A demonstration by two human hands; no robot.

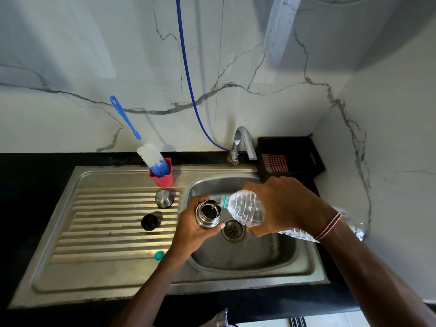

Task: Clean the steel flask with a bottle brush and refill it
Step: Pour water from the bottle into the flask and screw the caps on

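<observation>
Gripped by the left hand (191, 228), the steel flask (208, 214) is held upright and uncapped over the sink (236, 256) basin. A clear plastic bottle (246, 207) is clasped by the right hand (283, 204) and tilted, its neck at the flask's mouth. The bottle brush (151, 154) is stood in a red cup (163, 178).

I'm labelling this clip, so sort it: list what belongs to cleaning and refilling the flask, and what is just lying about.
In the job: steel flask in the left hand, water bottle in the right hand, bottle brush, steel lid, black stopper, teal cap.
Lying about: dark basket, checked cloth, blue hose, tap.
</observation>
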